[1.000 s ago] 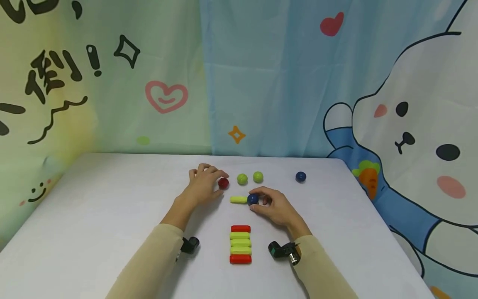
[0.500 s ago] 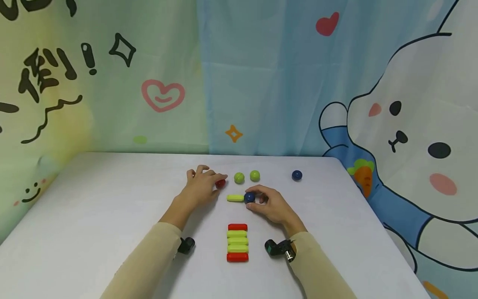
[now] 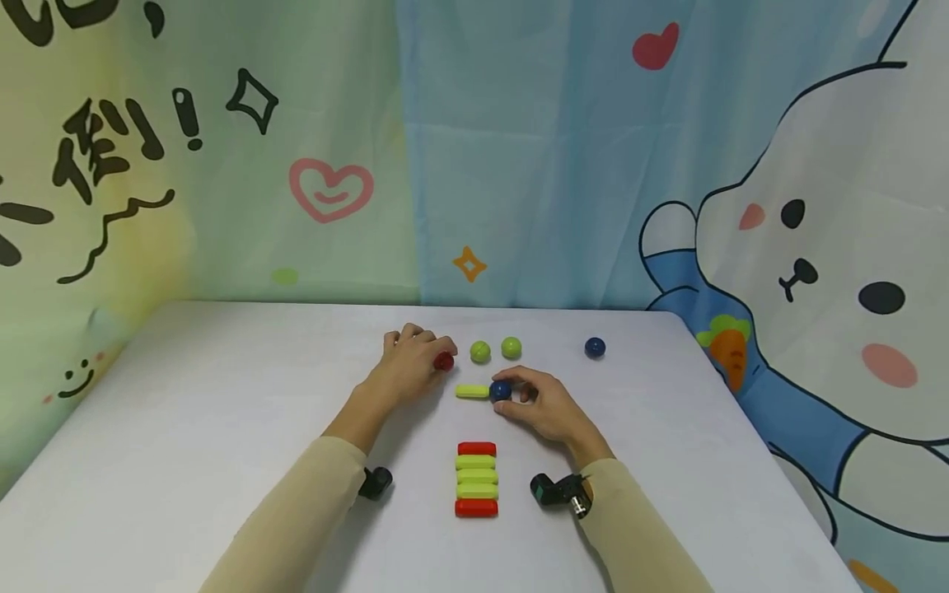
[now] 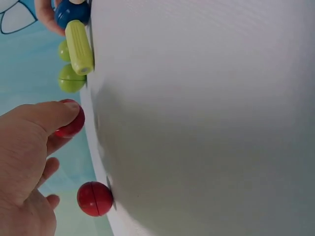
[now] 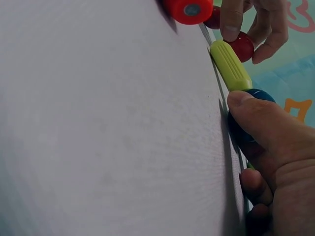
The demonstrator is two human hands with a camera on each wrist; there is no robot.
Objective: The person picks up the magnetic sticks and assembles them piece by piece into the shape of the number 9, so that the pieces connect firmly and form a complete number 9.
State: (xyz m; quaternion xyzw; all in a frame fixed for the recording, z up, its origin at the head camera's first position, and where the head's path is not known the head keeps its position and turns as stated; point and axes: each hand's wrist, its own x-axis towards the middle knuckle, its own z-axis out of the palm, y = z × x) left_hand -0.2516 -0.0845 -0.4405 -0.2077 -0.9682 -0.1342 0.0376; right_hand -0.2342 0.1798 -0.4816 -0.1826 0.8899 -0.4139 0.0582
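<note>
My left hand (image 3: 409, 362) pinches a red ball (image 4: 74, 120) between thumb and fingers. Below it in the left wrist view sits a second red ball (image 4: 95, 198), which the hand hides in the head view. A dark blue ball (image 3: 500, 390) is held between the thumb and fingers of my right hand (image 3: 544, 403). Against that ball's left side lies a yellow-green ridged rod (image 3: 472, 391), end on. Whether the two are joined I cannot tell. Two green balls (image 3: 480, 352) lie just right of the left hand, on the white table (image 3: 296, 371).
Nearer me, several rods lie side by side in a column: a red rod (image 3: 477, 449) on top, yellow-green rods (image 3: 477, 476) between, another red rod (image 3: 476, 508) below. Another blue ball (image 3: 595, 347) sits to the right at the back. A printed curtain (image 3: 519, 165) hangs behind the table.
The left thumb and fingers have closed around the red ball, which was beside them before. My right hand stays at the blue ball. The whole head view shifts slightly.
</note>
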